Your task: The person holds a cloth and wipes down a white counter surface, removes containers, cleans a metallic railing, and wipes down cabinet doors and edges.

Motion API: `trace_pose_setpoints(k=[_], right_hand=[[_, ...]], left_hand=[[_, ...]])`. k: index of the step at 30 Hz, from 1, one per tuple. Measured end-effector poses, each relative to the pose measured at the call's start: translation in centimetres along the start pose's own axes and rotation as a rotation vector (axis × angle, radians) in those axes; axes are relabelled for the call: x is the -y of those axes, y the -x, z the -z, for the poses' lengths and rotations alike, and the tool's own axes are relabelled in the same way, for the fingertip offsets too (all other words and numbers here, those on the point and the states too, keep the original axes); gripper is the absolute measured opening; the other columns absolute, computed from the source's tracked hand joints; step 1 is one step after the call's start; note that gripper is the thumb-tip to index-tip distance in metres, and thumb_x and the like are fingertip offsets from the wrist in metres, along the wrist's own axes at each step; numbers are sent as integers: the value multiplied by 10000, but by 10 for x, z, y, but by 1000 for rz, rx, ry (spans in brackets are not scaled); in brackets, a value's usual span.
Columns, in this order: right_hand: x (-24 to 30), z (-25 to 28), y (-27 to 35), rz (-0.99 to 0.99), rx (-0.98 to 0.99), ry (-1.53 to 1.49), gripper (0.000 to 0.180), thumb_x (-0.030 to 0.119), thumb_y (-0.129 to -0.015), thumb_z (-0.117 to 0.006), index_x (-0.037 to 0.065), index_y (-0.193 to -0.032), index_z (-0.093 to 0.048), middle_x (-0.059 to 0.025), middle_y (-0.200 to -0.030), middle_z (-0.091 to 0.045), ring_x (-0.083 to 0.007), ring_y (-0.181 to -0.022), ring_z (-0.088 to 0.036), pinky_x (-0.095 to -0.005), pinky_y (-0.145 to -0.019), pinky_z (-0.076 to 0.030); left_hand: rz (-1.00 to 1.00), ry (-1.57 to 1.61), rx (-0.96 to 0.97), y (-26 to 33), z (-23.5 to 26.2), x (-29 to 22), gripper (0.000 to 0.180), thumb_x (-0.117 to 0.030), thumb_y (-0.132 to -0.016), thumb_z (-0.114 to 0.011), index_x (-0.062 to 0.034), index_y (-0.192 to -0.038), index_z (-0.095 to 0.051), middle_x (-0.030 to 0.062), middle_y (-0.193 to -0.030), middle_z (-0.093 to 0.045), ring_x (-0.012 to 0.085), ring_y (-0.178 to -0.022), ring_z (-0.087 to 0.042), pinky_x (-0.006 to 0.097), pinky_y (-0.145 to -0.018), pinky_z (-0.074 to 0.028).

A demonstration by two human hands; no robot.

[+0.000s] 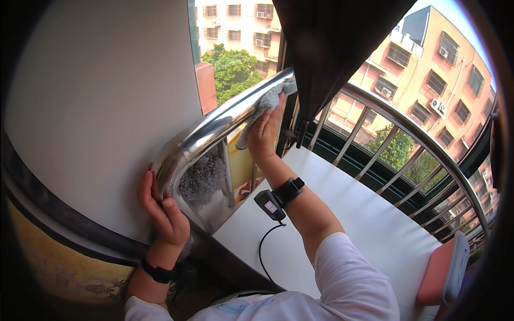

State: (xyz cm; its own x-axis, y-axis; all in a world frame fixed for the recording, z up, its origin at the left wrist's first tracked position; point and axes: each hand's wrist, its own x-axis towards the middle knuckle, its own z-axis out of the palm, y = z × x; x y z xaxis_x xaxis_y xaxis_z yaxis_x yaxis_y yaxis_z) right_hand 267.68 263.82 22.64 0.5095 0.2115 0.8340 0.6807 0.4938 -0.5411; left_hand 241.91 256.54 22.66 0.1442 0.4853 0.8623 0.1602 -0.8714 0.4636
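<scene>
A shiny metal tube frame (214,125) slants up and to the right in front of me, against a pale wall panel. Around its lower left bend curls my left hand (167,216), its thumb and fingers gripping the metal. Farther up, my right hand (267,128) presses a grey cleaning cloth (258,109) onto the tube, near the upper end. Part of the cloth hangs down beside the fingers. Below the tube, a fluffy grey piece (203,179) shows inside the frame; what it belongs to is unclear.
A white flat surface (321,198) spreads below my right arm. Beyond it stands a curved metal railing (407,120), with buildings outside. A dark folded umbrella-like cloth (316,59) hangs close to my right hand. At the lower right is a pink container (436,273).
</scene>
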Motion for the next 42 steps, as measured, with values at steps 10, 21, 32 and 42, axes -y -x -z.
trace_pose_setpoints(k=[10, 21, 32, 42], right_hand=[[-42, 23, 68, -216, 234, 160, 416, 95, -917, -475, 7, -1301, -341, -263, -1159, -531, -442, -1024, -530, -453, -857, -428], [70, 25, 44, -319, 520, -259, 435, 241, -985, -407, -11, -1327, -314, -287, -1164, -524, -467, -1032, -523, -415, -879, -429], [3, 155, 27, -498, 361, -23, 354, 105, -941, -495, 42, -1276, -398, -164, -1142, -574, -278, -1089, -572, -340, -919, -442], [-24, 388, -192, 294, 284, 1408, 637, 389, -867, -589, -7, -1337, -421, -238, -1328, -465, -390, -1228, -449, -456, -1024, -343]], left_hand=[[-51, 36, -20, -4, -5, 0, 552, -313, -1026, -273, 60, -1415, -153, 225, -1455, -265, 292, -1331, -319, 393, -1099, -253], [-50, 2, -24, -4, -4, 1, 560, -325, -1025, -282, 54, -1421, -164, 214, -1445, -288, 273, -1314, -346, 361, -1079, -284], [-24, 136, -21, 1, -13, 5, 566, -319, -1023, -279, 55, -1428, -151, 235, -1466, -245, 302, -1347, -300, 386, -1098, -257], [-9, -73, -30, -2, -3, -4, 559, -300, -1023, -235, 95, -1409, -148, 279, -1465, -196, 359, -1356, -273, 439, -1108, -246]])
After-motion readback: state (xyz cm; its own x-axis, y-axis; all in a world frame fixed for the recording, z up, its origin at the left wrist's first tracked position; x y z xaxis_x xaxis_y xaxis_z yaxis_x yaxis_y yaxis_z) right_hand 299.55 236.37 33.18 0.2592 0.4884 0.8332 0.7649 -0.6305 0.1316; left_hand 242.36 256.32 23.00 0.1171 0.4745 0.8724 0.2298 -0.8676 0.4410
